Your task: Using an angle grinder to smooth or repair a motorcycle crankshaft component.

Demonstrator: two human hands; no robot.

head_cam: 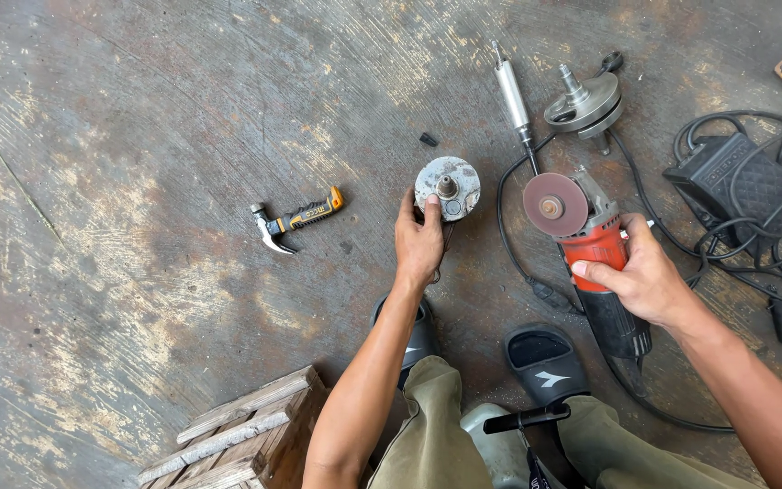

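Round metal part: a grey, worn disc-shaped housing (pixel 447 186) with a short shaft stub standing up from its middle and pale scuffs across its face; it lies flat on the concrete floor (pixel 138 181), just ahead of my knees and left of the grinder.
My left hand: my left hand (pixel 419 240) reaches forward with the arm nearly straight, palm down, fingertips on the near rim of the round metal part; the fingers curl over its edge, pinning it rather than lifting it.
Angle grinder: a red-bodied angle grinder (pixel 596 263) with a black rear handle and a brownish abrasive disc (pixel 555 205) facing up at its front end; its black cable (pixel 518 263) loops on the floor beside it.
My right hand: my right hand (pixel 642 276) is wrapped around the red body from the right side, thumb lying across the top, fingers closed under it; the forearm comes in from the lower right.
Between the two: the abrasive disc sits just beside the round metal part, not touching it.
Left of my hands: a small claw hammer (pixel 294 220) with a black and yellow grip, well apart.
Beyond the grinder: a slim metal shaft (pixel 512 95) and a flanged metal piece (pixel 585 103), then a black foot pedal (pixel 739 186) amid tangled cords.
Near me: black sandals (pixel 545 362) and a wooden block (pixel 246 430).
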